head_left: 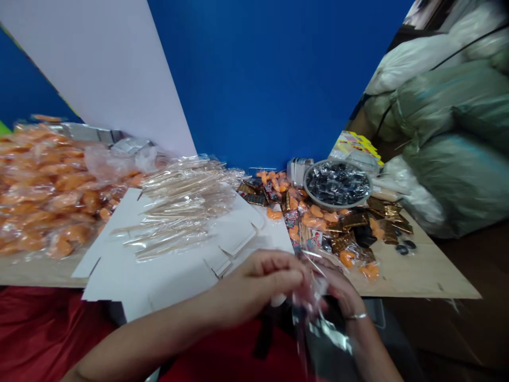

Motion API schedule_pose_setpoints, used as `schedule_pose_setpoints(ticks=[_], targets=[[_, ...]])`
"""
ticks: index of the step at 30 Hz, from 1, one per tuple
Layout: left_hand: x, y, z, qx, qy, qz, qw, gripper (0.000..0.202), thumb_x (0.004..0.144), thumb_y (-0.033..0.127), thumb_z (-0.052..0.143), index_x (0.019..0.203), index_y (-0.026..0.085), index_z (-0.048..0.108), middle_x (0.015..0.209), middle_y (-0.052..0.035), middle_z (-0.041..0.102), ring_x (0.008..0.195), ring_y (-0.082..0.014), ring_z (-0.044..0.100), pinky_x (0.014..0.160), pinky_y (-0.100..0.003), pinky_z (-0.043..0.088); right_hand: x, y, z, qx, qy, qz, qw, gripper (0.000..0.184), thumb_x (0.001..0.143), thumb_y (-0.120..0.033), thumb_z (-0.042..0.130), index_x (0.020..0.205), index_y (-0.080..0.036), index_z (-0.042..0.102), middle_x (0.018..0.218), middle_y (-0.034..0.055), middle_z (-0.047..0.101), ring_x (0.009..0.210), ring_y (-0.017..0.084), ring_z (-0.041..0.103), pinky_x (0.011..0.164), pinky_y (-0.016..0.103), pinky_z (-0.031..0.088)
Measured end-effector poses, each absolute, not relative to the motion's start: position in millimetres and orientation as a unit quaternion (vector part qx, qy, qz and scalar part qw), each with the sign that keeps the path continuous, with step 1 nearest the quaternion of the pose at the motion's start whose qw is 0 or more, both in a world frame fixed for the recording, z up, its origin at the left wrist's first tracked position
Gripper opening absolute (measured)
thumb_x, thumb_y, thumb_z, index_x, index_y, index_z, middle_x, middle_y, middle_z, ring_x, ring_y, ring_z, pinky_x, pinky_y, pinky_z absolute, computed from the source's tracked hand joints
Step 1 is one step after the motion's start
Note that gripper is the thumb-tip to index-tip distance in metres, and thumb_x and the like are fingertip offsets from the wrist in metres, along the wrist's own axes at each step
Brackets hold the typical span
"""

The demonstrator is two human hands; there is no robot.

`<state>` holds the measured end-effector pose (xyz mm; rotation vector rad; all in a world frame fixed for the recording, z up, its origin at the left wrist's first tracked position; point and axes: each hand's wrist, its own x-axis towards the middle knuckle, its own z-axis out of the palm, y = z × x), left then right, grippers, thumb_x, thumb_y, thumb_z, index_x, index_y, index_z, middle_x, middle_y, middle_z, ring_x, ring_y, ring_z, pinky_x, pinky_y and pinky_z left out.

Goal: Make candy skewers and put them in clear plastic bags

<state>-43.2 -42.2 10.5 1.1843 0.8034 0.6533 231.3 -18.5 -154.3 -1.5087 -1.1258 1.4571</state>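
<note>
My left hand (262, 284) and my right hand (342, 297) meet low in the middle of the view, both with fingers pinched on a small clear plastic packet (314, 307) held between them. A ring shows on a finger of my right hand. The packet's contents are blurred. Just beyond my hands lie flat white cardboard sheets (167, 260) and a pile of clear sleeves with wooden sticks (178, 212).
A big heap of bagged orange pieces (51, 185) fills the left. A grey bowl of dark wrapped sweets (338, 185) stands at the right, with mixed orange and gold wrapped candies (334, 228) scattered on the wooden board. Stuffed sacks (445, 132) are piled at far right.
</note>
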Motion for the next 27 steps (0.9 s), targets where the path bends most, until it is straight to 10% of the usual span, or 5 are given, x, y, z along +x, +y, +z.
schedule_pose_setpoints(ticks=[12,19,23,27], targets=[[-15.5,2.2,-39.9,0.515,0.355,0.322,0.71,0.017,0.074,0.033,0.067,0.073,0.016,0.07,0.073,-0.0054,0.07,0.069,-0.0163,0.062,0.071,-0.028,0.048,180.5,-39.7,-96.4,-0.442,-0.417,0.662,0.44,0.045,0.08,-0.062,0.054,0.096,-0.021,0.062,0.055,-0.0066,0.03,0.046,0.009,0.018,0.043,0.023,0.015],[-31.7,16.8,-51.8,0.431,0.455,0.454,0.634,0.018,0.072,0.032,0.07,0.073,0.014,0.066,0.069,-0.0042,0.07,0.062,-0.0137,0.062,0.061,-0.023,0.044,176.2,-60.3,-102.7,-0.421,-0.511,0.659,0.358,0.032,0.073,-0.048,0.068,0.079,-0.017,0.064,0.064,-0.0022,0.048,0.058,0.01,0.039,0.051,0.021,0.028],[-47.2,20.4,-59.0,0.416,0.492,0.464,0.608,0.017,0.066,0.026,0.073,0.062,0.015,0.061,0.063,-0.0023,0.068,0.057,-0.0116,0.059,0.056,-0.021,0.042,185.2,-63.0,-113.3,-0.476,-0.453,0.644,0.392,0.045,0.08,-0.057,0.054,0.099,-0.018,0.065,0.068,-0.0013,0.049,0.047,0.008,0.031,0.043,0.02,0.023],[-47.3,8.7,-61.6,0.421,0.49,0.454,0.613,0.022,0.062,0.026,0.075,0.058,0.015,0.056,0.062,-0.003,0.069,0.055,-0.0122,0.06,0.053,-0.021,0.041,177.6,-52.3,-108.1,-0.568,-0.522,0.471,0.428,0.05,0.077,-0.056,0.059,0.109,-0.019,0.063,0.089,0.007,0.059,0.069,0.018,0.052,0.057,0.026,0.041]])
